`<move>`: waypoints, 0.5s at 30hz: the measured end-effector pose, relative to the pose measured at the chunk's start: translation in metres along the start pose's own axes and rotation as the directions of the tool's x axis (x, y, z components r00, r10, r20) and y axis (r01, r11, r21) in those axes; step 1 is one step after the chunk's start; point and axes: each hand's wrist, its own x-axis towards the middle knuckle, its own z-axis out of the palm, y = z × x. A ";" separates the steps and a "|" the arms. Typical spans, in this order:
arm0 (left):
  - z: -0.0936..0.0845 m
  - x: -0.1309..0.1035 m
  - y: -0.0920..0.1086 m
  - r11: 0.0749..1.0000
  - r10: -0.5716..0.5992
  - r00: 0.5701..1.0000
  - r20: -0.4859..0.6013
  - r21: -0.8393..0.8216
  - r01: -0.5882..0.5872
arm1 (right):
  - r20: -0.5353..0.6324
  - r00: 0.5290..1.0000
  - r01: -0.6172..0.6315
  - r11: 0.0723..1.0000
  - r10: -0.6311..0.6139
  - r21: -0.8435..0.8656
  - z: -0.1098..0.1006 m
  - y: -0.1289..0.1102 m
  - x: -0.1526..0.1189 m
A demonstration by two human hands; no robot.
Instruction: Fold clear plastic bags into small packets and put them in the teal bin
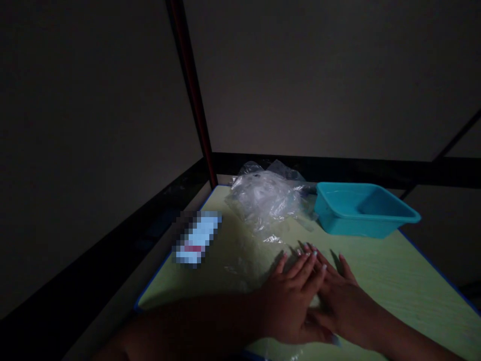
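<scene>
My left hand (pixel 289 303) lies palm down near the front of the table, fingers stretched out. Its fingertips overlap those of my right hand (pixel 347 303), which is also flat with its fingers extended and one finger spread away. Under and around my left hand spreads thin clear plastic (pixel 244 260), probably joined to the crumpled clear plastic bags (pixel 263 195) behind it. A small pale bluish edge (pixel 336 341) shows below my hands; I cannot make out what it belongs to. The palms and whatever lies beneath them are hidden.
A turquoise plastic basin (pixel 361 225) stands at the table's back right. On the left lies a blurred-out bright rectangle (pixel 199 238), phone-like in shape. The pale green table (pixel 406 281) has a blue edge and meets walls at the back and left. The room is dim.
</scene>
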 end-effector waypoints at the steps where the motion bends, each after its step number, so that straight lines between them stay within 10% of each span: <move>1: 0.002 0.000 -0.001 0.999 -0.036 0.999 0.002 -0.015 0.036 | 0.003 1.000 -0.003 1.000 0.003 -0.005 -0.002 -0.001 0.001; 15: 0.002 -0.001 0.007 0.908 -0.372 0.924 0.093 -0.169 0.383 | 0.190 0.982 -0.023 1.000 0.026 -0.019 -0.024 0.002 -0.001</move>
